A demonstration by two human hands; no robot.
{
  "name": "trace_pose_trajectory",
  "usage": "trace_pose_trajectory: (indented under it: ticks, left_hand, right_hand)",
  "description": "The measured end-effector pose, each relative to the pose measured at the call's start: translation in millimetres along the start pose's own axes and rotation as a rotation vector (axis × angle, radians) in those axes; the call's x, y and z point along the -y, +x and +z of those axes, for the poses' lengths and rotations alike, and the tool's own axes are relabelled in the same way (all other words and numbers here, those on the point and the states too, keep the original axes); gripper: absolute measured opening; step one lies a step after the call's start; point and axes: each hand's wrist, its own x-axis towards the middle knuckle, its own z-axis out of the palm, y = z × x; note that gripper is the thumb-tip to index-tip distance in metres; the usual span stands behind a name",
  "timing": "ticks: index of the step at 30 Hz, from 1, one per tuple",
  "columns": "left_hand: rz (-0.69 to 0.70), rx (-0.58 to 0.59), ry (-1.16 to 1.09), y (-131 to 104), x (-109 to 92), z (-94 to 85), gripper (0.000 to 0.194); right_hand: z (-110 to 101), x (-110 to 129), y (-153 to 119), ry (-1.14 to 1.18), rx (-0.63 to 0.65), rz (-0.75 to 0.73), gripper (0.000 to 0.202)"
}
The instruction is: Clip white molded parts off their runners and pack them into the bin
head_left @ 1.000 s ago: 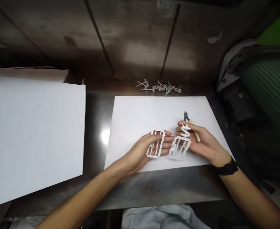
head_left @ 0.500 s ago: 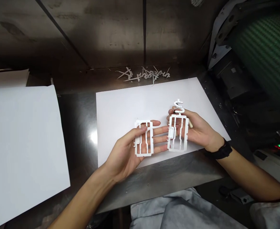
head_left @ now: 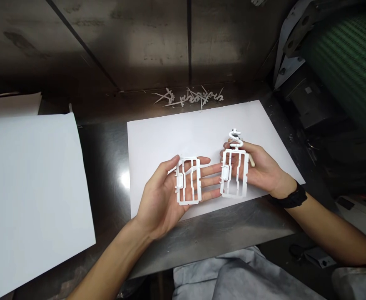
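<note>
- White plastic frame (head_left: 193, 181): it lies across the fingers of the left hand (head_left: 162, 202), above the white sheet (head_left: 160, 135).
- The left palm faces up with its four fingers spread; the thumb stands apart beside the frame's upper corner, whether touching I cannot tell. The flat support from beneath seems meant to leave the bars in plain view.
- A second white frame (head_left: 237, 175) is at the right hand (head_left: 259, 168), beside the left fingertips, with a curved runner (head_left: 235, 143) on its top edge.
- The right fingers curl behind this frame; I cannot tell exactly what they pinch. The runner probably serves as a handle.
- A hand tool (head_left: 251, 160) shows its pale handle behind the right hand; gripped or merely lying there, I cannot tell.
- White scraps (head_left: 198, 98) lie beyond the far edge of the sheet, perhaps to keep them apart from the frames.
- Count: two frames, each with two inner bars and one side clip; one runner; one tool. The scraps overlap too much to number.
</note>
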Motion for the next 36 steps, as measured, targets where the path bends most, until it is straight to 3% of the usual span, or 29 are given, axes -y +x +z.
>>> trace_pose_trajectory:
  ticks: [7, 9, 13, 16, 28, 36]
  left_hand:
    - [0.026, 0.018, 0.043, 1, 3, -2.0, 0.056]
    - [0.034, 0.002, 0.079, 2, 4, -1.5, 0.054]
    - [0.009, 0.027, 0.163, 4, 10, -3.0, 0.046]
    - [-0.01, 0.036, 0.224, 7, 15, -7.2, 0.041]
    - [-0.023, 0.029, 0.25, 15, 22, -7.7, 0.034]
    - [0.01, 0.023, 0.262, 18, 23, -12.4, 0.03]
  right_hand:
    - [-3, 0, -2, -0.051, -0.04, -0.14, 0.023]
    - [-4, 0, -3, -0.171, -0.042, -0.31, 0.024]
    - [-7, -3, -10, -0.657, -0.089, -0.761, 0.027]
    - [-7, -5, -14, -0.843, -0.11, -0.915, 0.028]
    - [4, -8, -24, -1.015, -0.018, -0.993, 0.02]
    - [4, -9, -27, -1.029, -0.035, -0.959, 0.014]
